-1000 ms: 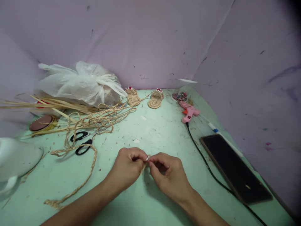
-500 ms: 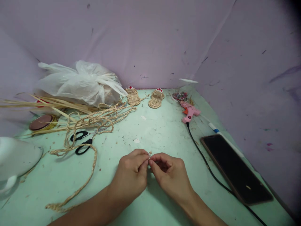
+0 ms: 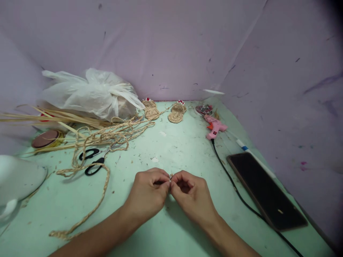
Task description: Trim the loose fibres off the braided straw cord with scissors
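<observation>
Close together above the green table, my left hand [image 3: 150,189] and my right hand [image 3: 191,192] meet at their fingertips. Both pinch at a tiny whitish piece [image 3: 170,179] between them, too small to name for certain and mostly covered by the fingers. Left of my left hand, a braided straw cord [image 3: 103,192] curves over the table. Beyond the hands lie two small woven straw slippers [image 3: 151,110] with red and white beads at their tops. A pink glue gun [image 3: 215,127] lies at the right, beside a small dish of beads [image 3: 204,109].
Black-handled scissors [image 3: 93,166] lie under the cord at left, near a white mug [image 3: 18,178] on its side. A plastic bag [image 3: 93,94] and straw strips [image 3: 72,117] sit behind. At right are a phone [image 3: 265,191], a white stick [image 3: 257,160] and the gun's black cable [image 3: 227,175].
Both hands stay nearly in place, fingertips still together. The left fingers have shifted slightly, showing a gap between thumb and forefinger. The view has moved a little.
</observation>
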`<action>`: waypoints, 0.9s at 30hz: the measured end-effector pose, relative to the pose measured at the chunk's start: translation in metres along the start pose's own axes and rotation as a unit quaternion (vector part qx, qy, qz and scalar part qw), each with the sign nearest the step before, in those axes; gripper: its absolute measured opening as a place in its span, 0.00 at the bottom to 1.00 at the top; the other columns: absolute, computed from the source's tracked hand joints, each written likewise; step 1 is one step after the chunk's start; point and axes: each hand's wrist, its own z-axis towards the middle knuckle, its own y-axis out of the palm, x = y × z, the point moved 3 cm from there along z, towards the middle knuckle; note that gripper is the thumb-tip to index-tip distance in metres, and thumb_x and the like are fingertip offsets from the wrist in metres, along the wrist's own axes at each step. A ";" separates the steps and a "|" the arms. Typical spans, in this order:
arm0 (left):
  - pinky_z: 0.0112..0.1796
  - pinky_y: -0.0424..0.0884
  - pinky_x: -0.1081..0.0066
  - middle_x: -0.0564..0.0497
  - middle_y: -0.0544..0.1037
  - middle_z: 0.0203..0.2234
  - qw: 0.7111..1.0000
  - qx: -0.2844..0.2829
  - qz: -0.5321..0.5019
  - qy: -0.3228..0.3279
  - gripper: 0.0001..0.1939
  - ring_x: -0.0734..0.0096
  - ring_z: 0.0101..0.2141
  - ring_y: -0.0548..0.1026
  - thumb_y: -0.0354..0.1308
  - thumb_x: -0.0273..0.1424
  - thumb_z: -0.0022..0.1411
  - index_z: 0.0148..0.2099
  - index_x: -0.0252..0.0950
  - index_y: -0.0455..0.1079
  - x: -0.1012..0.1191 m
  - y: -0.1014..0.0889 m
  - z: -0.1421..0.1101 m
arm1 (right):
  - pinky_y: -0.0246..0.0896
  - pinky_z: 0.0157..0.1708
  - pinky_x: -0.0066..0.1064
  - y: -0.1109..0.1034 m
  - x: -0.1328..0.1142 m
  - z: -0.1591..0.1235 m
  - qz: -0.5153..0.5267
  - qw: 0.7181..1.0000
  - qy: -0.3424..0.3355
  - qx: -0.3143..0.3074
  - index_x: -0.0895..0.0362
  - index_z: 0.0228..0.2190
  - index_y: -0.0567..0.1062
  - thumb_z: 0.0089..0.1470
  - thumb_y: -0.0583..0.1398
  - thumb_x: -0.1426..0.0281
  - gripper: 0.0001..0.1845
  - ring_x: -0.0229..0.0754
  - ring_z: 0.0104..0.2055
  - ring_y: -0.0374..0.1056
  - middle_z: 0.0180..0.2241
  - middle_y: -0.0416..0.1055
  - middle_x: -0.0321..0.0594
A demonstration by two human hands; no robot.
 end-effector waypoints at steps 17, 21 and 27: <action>0.29 0.67 0.75 0.50 0.74 0.24 0.997 -0.060 0.024 0.047 0.11 0.73 0.27 0.71 0.50 0.21 0.48 0.21 0.33 0.71 0.002 -0.001 0.006 | 0.56 0.21 0.26 -0.004 -0.002 -0.001 -0.071 0.995 -0.072 -0.027 0.58 0.22 0.70 0.47 0.54 0.71 0.07 0.35 0.20 0.59 0.19 0.66 0.35; 0.27 0.65 0.75 0.50 0.73 0.23 0.995 -0.051 0.046 0.066 0.11 0.74 0.26 0.70 0.48 0.19 0.47 0.19 0.33 0.69 0.002 0.001 0.007 | 0.57 0.22 0.26 -0.004 -0.002 0.000 -0.074 0.995 -0.070 -0.018 0.58 0.21 0.69 0.47 0.53 0.72 0.07 0.35 0.21 0.61 0.19 0.66 0.36; 0.27 0.66 0.76 0.51 0.74 0.24 0.997 -0.063 0.004 0.034 0.11 0.74 0.26 0.70 0.49 0.19 0.47 0.19 0.33 0.69 -0.002 0.001 0.008 | 0.58 0.21 0.25 -0.002 -0.002 0.001 -0.055 0.997 -0.057 -0.011 0.58 0.21 0.71 0.46 0.54 0.73 0.06 0.34 0.20 0.61 0.19 0.67 0.35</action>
